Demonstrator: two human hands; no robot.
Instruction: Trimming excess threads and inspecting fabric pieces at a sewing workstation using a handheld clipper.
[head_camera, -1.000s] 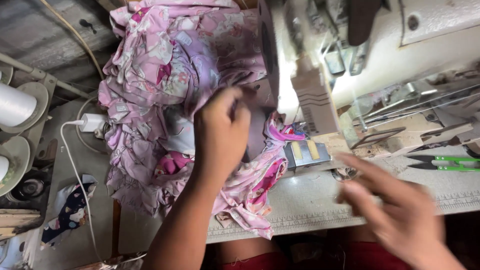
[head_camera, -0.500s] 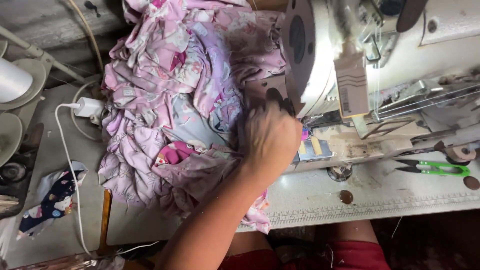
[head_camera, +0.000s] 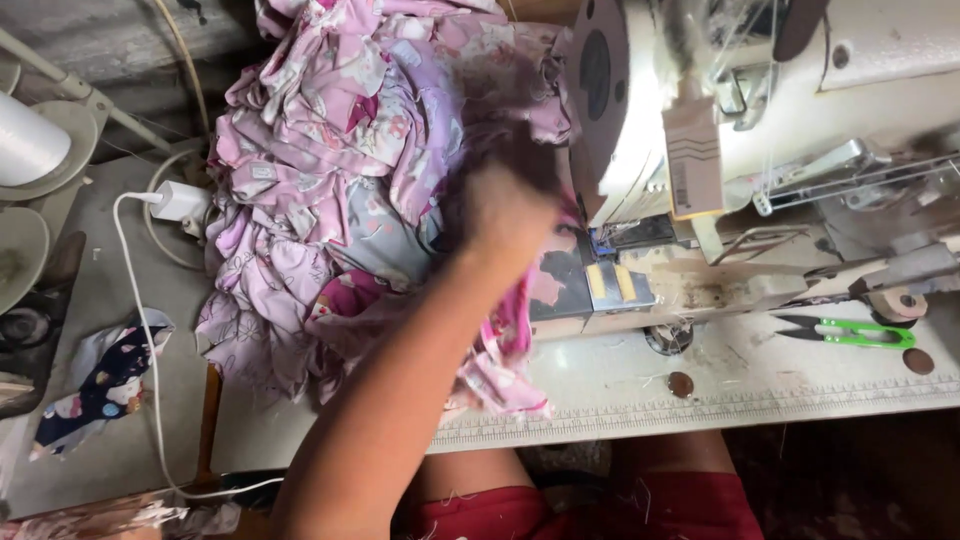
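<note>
Left hand (head_camera: 505, 205) is motion-blurred, grip unreadable, pressed into the pink fabric pile (head_camera: 330, 170) heaped on the counter (head_camera: 700, 385) just left of the sewing machine (head_camera: 760, 110); right hand out of view.

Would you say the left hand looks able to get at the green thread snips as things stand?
Probably yes: the green thread snips lie uncovered on the table. The left hand is on the pink fabric, so it must cross past the sewing machine.

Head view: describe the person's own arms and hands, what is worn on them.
Only one arm shows, the left by its angle; its forearm is bare, no sleeve, watch or bracelet visible. The hand is blurred, so rings or gloves cannot be told. The other hand is out of view.
</note>
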